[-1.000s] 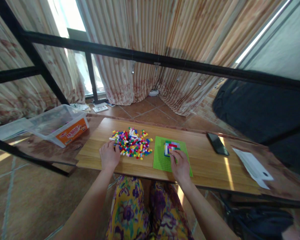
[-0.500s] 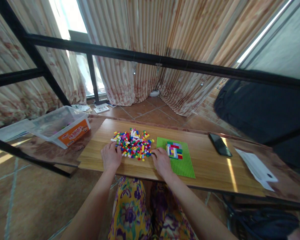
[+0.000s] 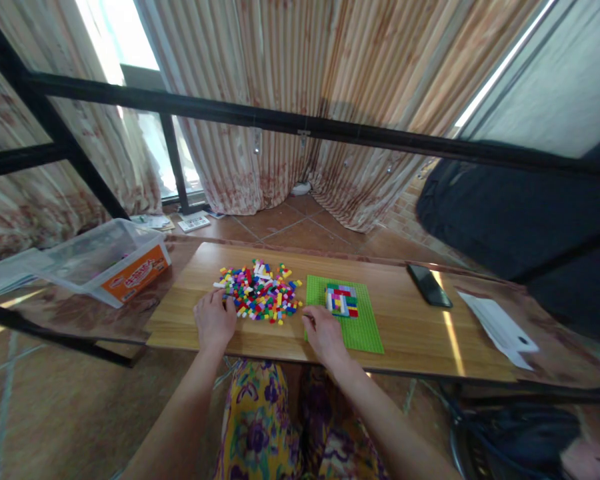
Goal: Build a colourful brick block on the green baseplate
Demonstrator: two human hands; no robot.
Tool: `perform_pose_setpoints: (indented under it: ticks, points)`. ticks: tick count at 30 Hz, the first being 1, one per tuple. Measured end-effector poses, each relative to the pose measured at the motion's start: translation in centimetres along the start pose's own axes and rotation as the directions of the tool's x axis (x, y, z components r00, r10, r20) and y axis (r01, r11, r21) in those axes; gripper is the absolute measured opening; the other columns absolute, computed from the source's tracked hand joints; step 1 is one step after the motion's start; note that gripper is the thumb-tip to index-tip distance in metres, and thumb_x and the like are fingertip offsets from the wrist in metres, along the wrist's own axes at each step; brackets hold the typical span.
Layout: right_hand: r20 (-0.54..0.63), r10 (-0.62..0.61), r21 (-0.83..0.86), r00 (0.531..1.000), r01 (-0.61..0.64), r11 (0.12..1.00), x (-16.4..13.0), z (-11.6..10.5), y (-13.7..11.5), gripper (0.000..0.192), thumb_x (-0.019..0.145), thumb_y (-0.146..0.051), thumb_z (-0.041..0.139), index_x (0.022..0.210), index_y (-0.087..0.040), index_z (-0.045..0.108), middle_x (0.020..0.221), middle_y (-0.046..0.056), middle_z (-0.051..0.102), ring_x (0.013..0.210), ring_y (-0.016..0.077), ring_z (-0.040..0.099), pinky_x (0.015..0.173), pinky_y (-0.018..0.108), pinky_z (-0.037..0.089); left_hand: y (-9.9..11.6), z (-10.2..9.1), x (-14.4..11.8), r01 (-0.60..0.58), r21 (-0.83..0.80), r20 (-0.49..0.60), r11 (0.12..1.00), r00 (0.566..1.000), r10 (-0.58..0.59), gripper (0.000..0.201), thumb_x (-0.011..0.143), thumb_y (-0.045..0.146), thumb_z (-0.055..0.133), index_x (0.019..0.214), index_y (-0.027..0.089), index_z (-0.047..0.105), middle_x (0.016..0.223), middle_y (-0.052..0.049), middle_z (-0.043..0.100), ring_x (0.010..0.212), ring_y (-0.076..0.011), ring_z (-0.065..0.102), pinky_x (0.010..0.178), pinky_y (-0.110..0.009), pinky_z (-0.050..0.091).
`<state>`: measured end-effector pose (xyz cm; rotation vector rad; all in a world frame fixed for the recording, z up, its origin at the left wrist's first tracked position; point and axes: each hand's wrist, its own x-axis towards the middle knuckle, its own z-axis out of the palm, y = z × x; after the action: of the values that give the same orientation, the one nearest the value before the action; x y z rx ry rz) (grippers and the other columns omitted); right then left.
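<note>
Bare board point(image 3: 410, 330) — phone point(image 3: 429, 285) beyond.

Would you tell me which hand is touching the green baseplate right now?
The right hand: it rests on the near left edge of the baseplate. The left hand sits beside the loose brick pile, away from the plate.

Clear storage box point(image 3: 111, 261) with orange label point(image 3: 139, 273) (white lettering, too small to read); no other text legible.

A single head-worn camera looks forward and down, fairly near, over the wooden board point(image 3: 410, 333).
</note>
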<state>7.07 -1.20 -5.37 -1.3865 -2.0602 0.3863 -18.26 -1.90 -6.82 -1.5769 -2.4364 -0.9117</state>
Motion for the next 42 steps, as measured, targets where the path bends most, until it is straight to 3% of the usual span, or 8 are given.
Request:
perform_pose_setpoints:
  ticks: [3, 7, 14, 26, 42]
  points:
    - [-0.047, 0.03, 0.06, 0.998, -0.027, 0.998, -1.2, -0.9, 0.7, 0.026, 0.09, -0.022, 0.044, 0.101, -0.019, 0.067, 0.091, 0.007, 0.067, 0.086, 0.019, 0.062, 0.079, 0.032, 0.048, -0.1, 0.1, 0.0, -0.011, 0.003, 0.0, 1.0, 1.0, 0.011, 0.033, 0.089, 0.032, 0.042, 0.105, 0.015, 0.065, 0.114, -0.013, 0.066, 0.109, -0.0291, 0.057, 0.096, -0.042, 0.04]
    - [-0.115, 0.09, 0.101, 0.989, -0.079, 0.992, -2.2, -2.6, 2.4, 0.026, 0.09, -0.028, 0.045, 0.096, -0.019, 0.07, 0.092, 0.008, 0.069, 0.084, 0.0195, 0.063, 0.078, 0.033, 0.049, -0.1, 0.1, 0.0, 0.002, -0.002, 0.006, 1.0, 1.0, -0.002, 0.033, 0.089, 0.032, 0.041, 0.104, 0.016, 0.066, 0.114, -0.013, 0.066, 0.109, -0.0287, 0.057, 0.096, -0.042, 0.04]
    - [-0.258, 0.195, 0.114, 0.946, -0.17, 0.979, -1.5, -4.6, 5.5, 0.027, 0.087, -0.037, 0.049, 0.09, -0.02, 0.069, 0.092, 0.009, 0.071, 0.083, 0.0211, 0.064, 0.076, 0.035, 0.049, 0.0, 0.0, 0.0, -0.002, 0.001, 0.0, 1.0, 1.0, 0.002, 0.034, 0.089, 0.033, 0.041, 0.105, 0.016, 0.066, 0.112, -0.012, 0.066, 0.107, -0.0295, 0.057, 0.095, -0.042, 0.04]
    - [-0.311, 0.241, 0.189, 0.919, -0.188, 0.964, 0.1, -3.8, 7.5, 0.022, 0.08, -0.04, 0.06, 0.082, -0.023, 0.074, 0.105, 0.009, 0.063, 0.1, 0.0227, 0.056, 0.092, 0.042, 0.041, 0.1, -0.2, 0.1, 0.005, -0.015, 0.016, 1.0, 1.0, -0.005, 0.033, 0.089, 0.032, 0.041, 0.104, 0.016, 0.066, 0.113, -0.013, 0.065, 0.108, -0.0289, 0.057, 0.096, -0.042, 0.04]
    - [-0.394, 0.23, 0.073, 0.89, -0.219, 0.973, 0.2, -3.0, 7.3, 0.025, 0.081, -0.039, 0.058, 0.078, -0.022, 0.076, 0.105, 0.011, 0.061, 0.097, 0.0229, 0.054, 0.088, 0.042, 0.041, 0.1, -0.1, 0.0, 0.008, -0.024, 0.007, 1.0, 1.0, -0.008, 0.033, 0.088, 0.031, 0.041, 0.105, 0.016, 0.065, 0.114, -0.013, 0.065, 0.11, -0.029, 0.056, 0.097, -0.043, 0.039]
